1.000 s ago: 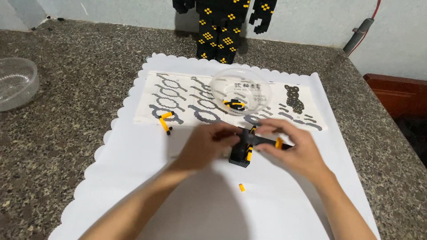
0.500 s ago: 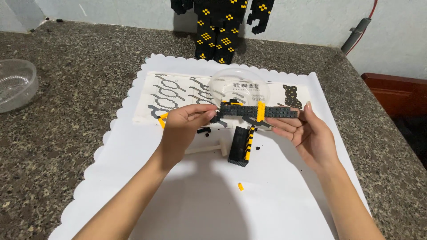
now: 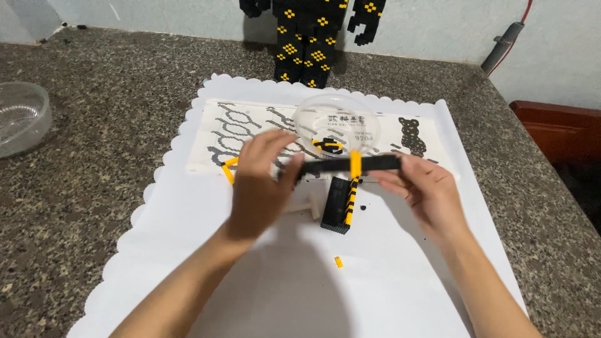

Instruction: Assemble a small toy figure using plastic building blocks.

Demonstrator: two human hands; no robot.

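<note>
Left hand (image 3: 260, 181) grips the left end of a long black brick bar (image 3: 347, 164) between thumb and fingers; right hand (image 3: 421, 188) pinches the right end of the same bar with thumb and fingertips. Both hands are closed on the bar and hold it level, raised above the white scalloped paper mat (image 3: 188, 250), so that its length faces the camera. One yellow band crosses the bar near its middle.

Below the bar, a black and yellow brick block (image 3: 338, 205) stands upright on the mat, apart from both hands. A small white tool lies just left of the block, partly hidden by the left hand. A single yellow brick piece (image 3: 339, 261) lies on the mat, nearer than the block.

Farther back, a clear plastic bowl (image 3: 336, 125) rests on a printed instruction sheet (image 3: 244, 128) and holds a few black and yellow pieces. A black and yellow brick figure (image 3: 307, 37) stands at the far edge of the table (image 3: 94, 112). A second clear bowl (image 3: 20, 117) sits at far left
</note>
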